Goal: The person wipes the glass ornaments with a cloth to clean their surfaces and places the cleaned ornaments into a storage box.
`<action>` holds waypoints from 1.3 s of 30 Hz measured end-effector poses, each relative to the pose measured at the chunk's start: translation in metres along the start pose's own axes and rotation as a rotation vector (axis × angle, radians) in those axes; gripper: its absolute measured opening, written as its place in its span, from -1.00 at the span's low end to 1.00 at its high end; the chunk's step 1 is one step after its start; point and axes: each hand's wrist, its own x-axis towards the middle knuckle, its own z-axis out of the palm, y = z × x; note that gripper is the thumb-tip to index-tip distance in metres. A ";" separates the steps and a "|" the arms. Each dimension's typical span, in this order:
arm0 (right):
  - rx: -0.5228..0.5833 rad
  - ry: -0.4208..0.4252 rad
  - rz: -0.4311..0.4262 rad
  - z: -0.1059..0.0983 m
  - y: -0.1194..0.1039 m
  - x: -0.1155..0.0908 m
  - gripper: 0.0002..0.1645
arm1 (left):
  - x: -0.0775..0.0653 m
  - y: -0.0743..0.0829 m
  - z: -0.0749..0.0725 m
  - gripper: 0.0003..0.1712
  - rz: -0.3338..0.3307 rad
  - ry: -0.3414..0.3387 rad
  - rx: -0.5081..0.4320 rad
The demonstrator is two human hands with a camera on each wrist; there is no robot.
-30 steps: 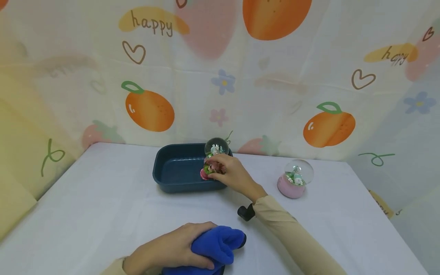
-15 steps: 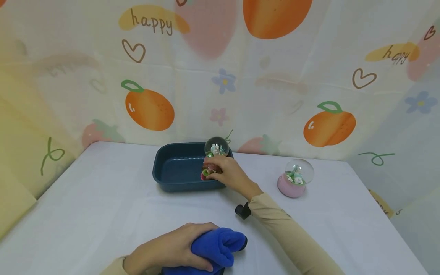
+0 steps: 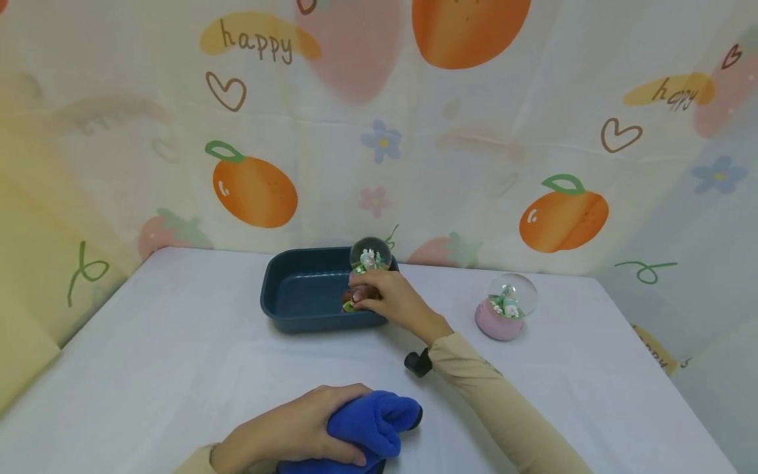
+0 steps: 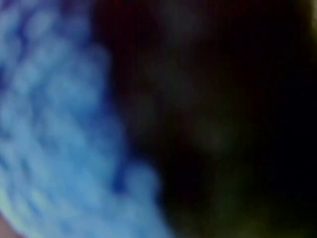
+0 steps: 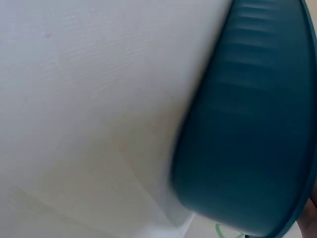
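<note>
My right hand (image 3: 393, 303) reaches over the front right of a dark blue tray (image 3: 272, 289) and grips a snow globe (image 3: 348, 305). That globe is tilted and mostly hidden behind the fingers; a little green and reddish brown shows. Just behind it, a second snow globe (image 3: 371, 253) with white figures stands in the tray's right end. In the right wrist view the tray's outer wall (image 5: 242, 124) fills the right side. My left hand (image 3: 296, 424) grips a bunched blue cloth (image 3: 370, 421) near the table's front. Blurred blue cloth (image 4: 64, 124) fills the left of the left wrist view.
A third snow globe (image 3: 503, 309) with a pink base stands tilted on the white-covered table (image 3: 177, 368), right of the tray. Behind the table hangs a fruit-patterned curtain (image 3: 331, 164). A black wrist camera (image 3: 418, 363) hangs beneath my right wrist.
My right hand has shifted slightly left and turned the gripped snow globe; its pink base, visible earlier, is now mostly out of sight. The left hand and the cloth have stayed in place.
</note>
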 end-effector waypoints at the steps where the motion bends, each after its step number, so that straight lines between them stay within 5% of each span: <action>1: 0.011 0.003 -0.004 -0.001 0.000 -0.001 -0.49 | 0.000 0.000 0.000 -0.32 0.000 0.001 0.000; 11: 0.149 0.096 -0.019 -0.015 -0.001 -0.026 -0.49 | -0.001 -0.001 0.001 -0.31 -0.028 0.011 0.015; 31: 0.042 0.234 0.048 -0.048 0.011 -0.090 -0.62 | 0.000 0.002 0.000 -0.32 -0.066 0.013 0.021; 39: 0.049 0.213 0.112 -0.053 0.011 -0.119 -0.59 | 0.003 0.000 0.002 -0.33 -0.079 0.009 0.006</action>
